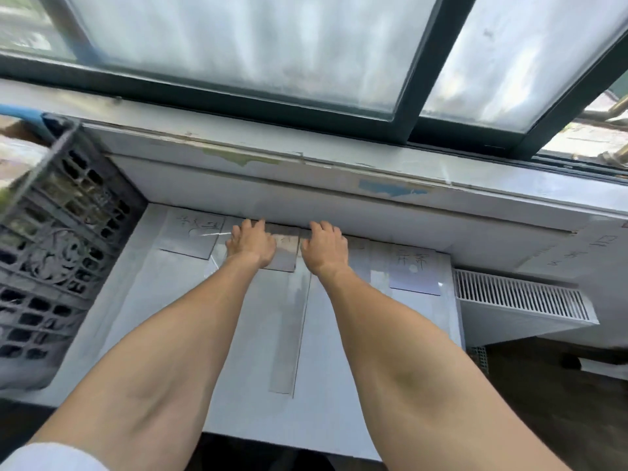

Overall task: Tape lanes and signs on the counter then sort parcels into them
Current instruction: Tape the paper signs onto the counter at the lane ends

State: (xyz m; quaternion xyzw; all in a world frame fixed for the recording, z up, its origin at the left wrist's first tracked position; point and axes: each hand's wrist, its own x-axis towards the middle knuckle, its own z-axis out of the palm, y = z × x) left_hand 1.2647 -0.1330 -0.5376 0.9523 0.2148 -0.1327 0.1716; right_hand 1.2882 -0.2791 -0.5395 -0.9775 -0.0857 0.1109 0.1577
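At the back of the counter (170, 317), hard against the wall (339, 212), the middle sign (283, 258) lies flat under both my palms. My left hand (251, 244) presses its left part and my right hand (324, 248) presses just past its right edge. Both have their fingers laid forward and down, pinching nothing, with the tips reaching the seam where counter meets wall. A darker band between my hands looks like tape along the sign's far edge, though I cannot tell whether it is stuck along its whole length. My main worry is skew: if one palm pushes harder than the other, the sheet could pivot and bond crooked, out of line with the left sign (192, 234) and the right sign (416, 271). A wrinkle or trapped bubble could also form if I press from the ends inward. The near edge of the sign looks loose, so lifting my hands quickly might drag it up with my skin. It sits at the head of the tape lane (289, 341) that runs toward me, and a shifted sign would label the wrong side of that line. My forearms stretch far across the counter, so a brush from either could peel up the lane tape. The dark crate (57, 239) stands close on my left and the vent (520, 300) lies to my right, well apart from my hands. I see no parcels here.
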